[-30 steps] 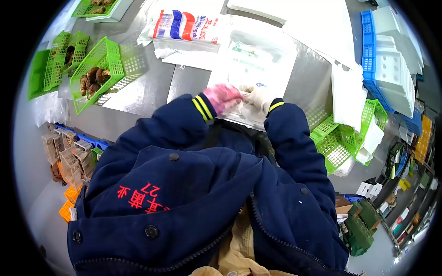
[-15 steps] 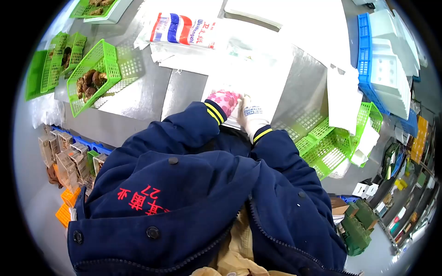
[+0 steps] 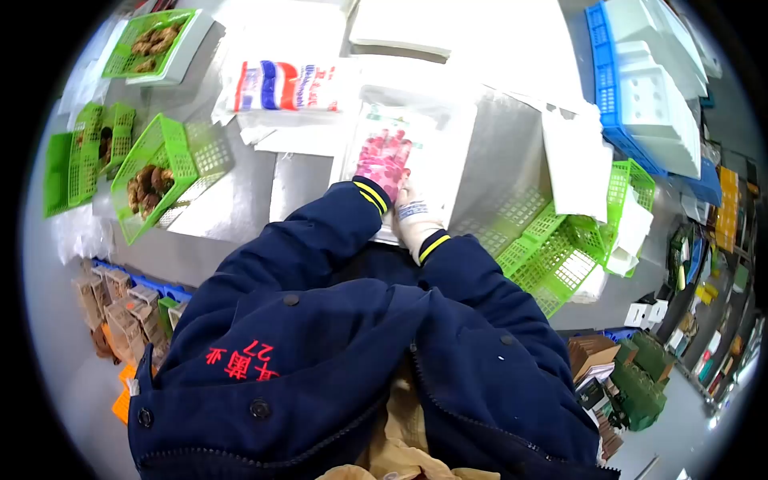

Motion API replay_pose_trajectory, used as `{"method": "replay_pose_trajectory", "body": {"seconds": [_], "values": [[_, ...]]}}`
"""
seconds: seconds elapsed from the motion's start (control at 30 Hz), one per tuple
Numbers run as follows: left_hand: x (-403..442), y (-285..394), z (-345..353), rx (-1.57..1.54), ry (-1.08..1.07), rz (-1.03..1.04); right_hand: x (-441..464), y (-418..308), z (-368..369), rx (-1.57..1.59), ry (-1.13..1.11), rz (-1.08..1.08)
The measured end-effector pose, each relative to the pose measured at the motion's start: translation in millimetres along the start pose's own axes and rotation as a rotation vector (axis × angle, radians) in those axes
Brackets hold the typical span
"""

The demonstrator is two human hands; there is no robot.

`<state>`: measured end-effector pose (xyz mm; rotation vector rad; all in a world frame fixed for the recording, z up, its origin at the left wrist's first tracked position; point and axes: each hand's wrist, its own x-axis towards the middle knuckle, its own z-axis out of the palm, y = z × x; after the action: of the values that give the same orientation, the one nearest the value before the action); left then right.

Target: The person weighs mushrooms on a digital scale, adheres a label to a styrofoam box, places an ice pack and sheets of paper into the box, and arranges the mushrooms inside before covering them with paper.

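Note:
My left hand (image 3: 384,162), in a pink floral glove, lies flat with its fingers stretched forward over a white sheet with faint green print (image 3: 416,128). Under it is a shallow white foam box (image 3: 456,152). My right hand (image 3: 416,214), in a white glove with blue lettering, is beside the left one at the box's near end. Its fingers look curled in; what they hold, if anything, is hidden. Just beyond my left hand, to the left, rests a plastic pack of paper (image 3: 288,86) with red and blue print.
Green baskets of mushrooms (image 3: 148,188) stand at the left. On the right are green baskets (image 3: 560,256) with white paper (image 3: 572,164) over them, and a blue crate (image 3: 612,88) beside stacked white foam boxes (image 3: 660,96). A white foam lid (image 3: 404,28) lies at the back.
My left hand has moved forward from the near edge and flattened out over the printed sheet. My right hand stays near the box's near end. The whole view has shifted slightly.

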<state>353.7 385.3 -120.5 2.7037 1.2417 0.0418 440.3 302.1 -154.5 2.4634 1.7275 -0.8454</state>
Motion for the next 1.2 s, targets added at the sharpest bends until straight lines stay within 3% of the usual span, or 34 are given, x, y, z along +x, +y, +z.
{"method": "replay_pose_trajectory", "body": {"seconds": [0.1,0.17,0.2,0.23,0.3,0.37,0.43,0.5,0.6,0.63,0.7,0.73,0.77,0.9,1.03,1.07,1.2], "values": [[57.9,27.8,36.7,-0.119,0.247,-0.244,13.9,44.5,-27.5,-0.043,-0.187,-0.023],[84.6,60.3,51.1,-0.274,0.37,-0.315,11.6,78.2,-66.3,0.091,-0.166,-0.013],[98.0,77.2,49.9,-0.306,0.384,-0.307,11.0,99.2,-80.0,-0.066,-0.113,-0.144],[106.2,85.9,47.5,-0.341,0.396,-0.304,10.0,111.7,-92.5,0.089,-0.093,-0.07],[116.0,114.7,34.2,-0.404,0.385,-0.303,6.3,147.5,-82.4,-0.081,0.175,-0.261],[127.4,125.6,40.0,-0.452,0.381,-0.269,14.3,167.1,-79.9,0.007,0.16,-0.193],[142.2,140.4,39.3,-0.664,0.381,-0.248,15.0,183.8,-106.3,-0.146,0.196,-0.248],[155.6,146.4,46.1,-0.681,0.403,-0.203,21.0,196.6,-105.8,-0.126,0.215,-0.23],[161.8,156.3,36.6,-0.5,0.374,-0.196,46.3,198.1,-88.9,-0.127,-0.038,-0.122],[157.7,168.5,28.6,-0.537,0.407,-0.151,30.5,192.1,-135.9,-0.254,-0.121,-0.221],[159.3,204.2,16.5,-0.256,0.309,0.126,31.6,209.7,-141.1,-0.383,-0.2,-0.271],[163.2,222.4,6.0,-0.153,0.128,0.228,27.5,222.3,-131.9,-0.421,-0.022,-0.199],[166.6,225.7,18.0,-0.104,0.101,0.348,29.4,230.4,-117.1,-0.407,0.061,-0.17],[192.3,253.0,3.6,0.098,-0.11,0.463,13.8,240.6,-165.2,-0.325,-0.165,-0.216],[202.7,256.0,9.6,0.23,-0.147,0.489,7.6,243.9,-157.1,-0.266,-0.027,-0.174],[200.7,257.4,11.1,0.216,-0.159,0.408,8.0,247.1,-147.2,-0.253,0.042,-0.167],[199.4,262.1,26.4,0.198,-0.144,0.285,15.3,257.8,-145.0,-0.198,-0.065,-0.187]]}}
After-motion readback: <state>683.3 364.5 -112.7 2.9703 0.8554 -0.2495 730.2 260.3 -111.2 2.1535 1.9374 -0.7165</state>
